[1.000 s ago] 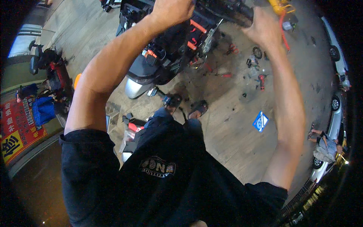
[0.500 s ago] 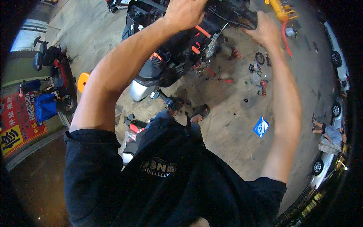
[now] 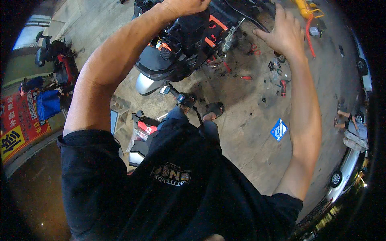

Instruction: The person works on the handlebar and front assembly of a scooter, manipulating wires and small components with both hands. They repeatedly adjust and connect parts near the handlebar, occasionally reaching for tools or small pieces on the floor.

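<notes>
A black, partly stripped motor scooter with orange trim and a silver-grey lower panel (image 3: 177, 60) is seen at top centre, standing on the stained concrete floor (image 3: 249, 124); wiring and a metal bracket are exposed on its right side. The left hand (image 3: 183, 6) is laid on top of the scooter's upper bodywork at the frame edge; its grip is cut off by the rim, so closed or spread cannot be told. The right hand (image 3: 283, 34) is held just right of the scooter, apart from it, fingers spread and slightly curled, nothing pinched. Small red-handled tools and loose parts (image 3: 277, 76) are scattered on the floor under that hand, w/ a blue-and-white square card (image 3: 279, 129) lower right. Vs. 0.5 s ago: the right hand has been lifted off the scooter body and opened; the left hand has stayed on top.
</notes>
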### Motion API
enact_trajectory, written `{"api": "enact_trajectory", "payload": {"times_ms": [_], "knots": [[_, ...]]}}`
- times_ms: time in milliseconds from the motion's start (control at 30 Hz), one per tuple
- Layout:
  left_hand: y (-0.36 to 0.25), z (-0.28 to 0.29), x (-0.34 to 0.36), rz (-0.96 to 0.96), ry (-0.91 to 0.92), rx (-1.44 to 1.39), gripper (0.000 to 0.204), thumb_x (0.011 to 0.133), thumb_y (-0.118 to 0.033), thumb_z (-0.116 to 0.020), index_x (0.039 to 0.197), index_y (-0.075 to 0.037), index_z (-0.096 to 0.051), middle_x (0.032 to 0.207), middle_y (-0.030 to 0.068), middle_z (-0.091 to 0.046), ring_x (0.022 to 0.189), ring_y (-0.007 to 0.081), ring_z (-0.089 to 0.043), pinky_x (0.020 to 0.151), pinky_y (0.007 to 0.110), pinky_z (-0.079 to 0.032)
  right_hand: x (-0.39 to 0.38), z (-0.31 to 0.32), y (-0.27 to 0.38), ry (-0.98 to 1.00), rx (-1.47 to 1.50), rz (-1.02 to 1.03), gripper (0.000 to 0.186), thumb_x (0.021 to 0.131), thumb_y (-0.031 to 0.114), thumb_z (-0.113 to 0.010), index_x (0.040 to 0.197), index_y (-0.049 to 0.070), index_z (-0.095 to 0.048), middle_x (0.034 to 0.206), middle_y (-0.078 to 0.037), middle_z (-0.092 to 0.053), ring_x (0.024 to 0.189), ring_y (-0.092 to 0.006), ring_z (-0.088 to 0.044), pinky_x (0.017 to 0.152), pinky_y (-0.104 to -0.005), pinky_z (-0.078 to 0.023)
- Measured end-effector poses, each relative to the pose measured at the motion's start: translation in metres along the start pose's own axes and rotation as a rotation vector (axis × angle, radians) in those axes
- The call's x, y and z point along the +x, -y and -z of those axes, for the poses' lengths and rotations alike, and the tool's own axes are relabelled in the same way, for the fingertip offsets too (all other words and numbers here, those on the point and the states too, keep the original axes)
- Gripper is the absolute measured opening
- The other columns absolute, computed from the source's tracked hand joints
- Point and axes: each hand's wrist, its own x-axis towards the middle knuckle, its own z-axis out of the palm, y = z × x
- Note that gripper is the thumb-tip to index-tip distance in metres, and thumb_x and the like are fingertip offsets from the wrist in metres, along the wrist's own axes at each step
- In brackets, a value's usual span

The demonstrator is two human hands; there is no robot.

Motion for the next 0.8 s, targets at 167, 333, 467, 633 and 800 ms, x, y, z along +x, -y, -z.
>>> {"api": "enact_trajectory", "payload": {"times_ms": [167, 333, 467, 633, 800], "knots": [[-0.004, -0.001, 0.002, 0.050, 0.044, 0.053, 0.058, 0.065, -0.010, -0.062, 0.123, -0.007, -0.057, 0.122, 0.0165, -0.051, 0.138, 0.0480, -0.034, 0.103, 0.059, -0.035, 0.003, 0.014, 0.003, 0.149, 0.094, -0.052, 0.104, 0.070, 0.042, -0.084, 0.149, -0.002, -0.033, 0.141, -0.022, -0.046, 0.133, -0.0388, -0.041, 0.113, -0.0474, -0.033], [-0.009, -0.004, 0.003, 0.046, 0.026, 0.062, 0.058, 0.065, -0.012, -0.063, 0.123, -0.006, -0.057, 0.121, 0.0188, -0.052, 0.137, 0.0495, -0.034, 0.105, 0.057, -0.036, -0.007, 0.010, -0.008, 0.052, 0.157, 0.015, 0.102, 0.071, 0.043, -0.082, 0.149, -0.001, -0.034, 0.138, -0.022, -0.048, 0.131, -0.0380, -0.044, 0.111, -0.0476, -0.035], [-0.009, -0.002, 0.007, 0.064, 0.074, 0.068, 0.061, 0.066, -0.015, -0.066, 0.125, -0.006, -0.058, 0.122, 0.0200, -0.052, 0.137, 0.0500, -0.034, 0.111, 0.056, -0.034, -0.005, 0.004, -0.014, 0.067, 0.176, 0.022, 0.104, 0.070, 0.048, -0.082, 0.149, -0.002, -0.035, 0.135, -0.023, -0.050, 0.127, -0.0386, -0.047, 0.109, -0.0487, -0.037], [-0.010, -0.004, 0.007, 0.081, 0.088, 0.106, 0.064, 0.066, -0.015, -0.067, 0.128, -0.005, -0.057, 0.123, 0.0207, -0.051, 0.135, 0.0501, -0.035, 0.112, 0.055, -0.032, 0.002, -0.007, -0.010, 0.013, 0.228, 0.002, 0.106, 0.068, 0.049, -0.084, 0.147, -0.003, -0.036, 0.130, -0.022, -0.052, 0.125, -0.0386, -0.048, 0.106, -0.0487, -0.037], [-0.006, -0.008, 0.006, 0.049, 0.078, 0.083, 0.063, 0.066, -0.015, -0.067, 0.127, -0.004, -0.056, 0.125, 0.0208, -0.050, 0.136, 0.0505, -0.033, 0.110, 0.056, -0.033, 0.002, -0.008, -0.008, -0.078, 0.196, -0.008, 0.086, 0.069, 0.042, -0.086, 0.132, -0.002, -0.048, 0.123, -0.021, -0.058, 0.120, -0.0371, -0.054, 0.102, -0.0481, -0.043]]}}
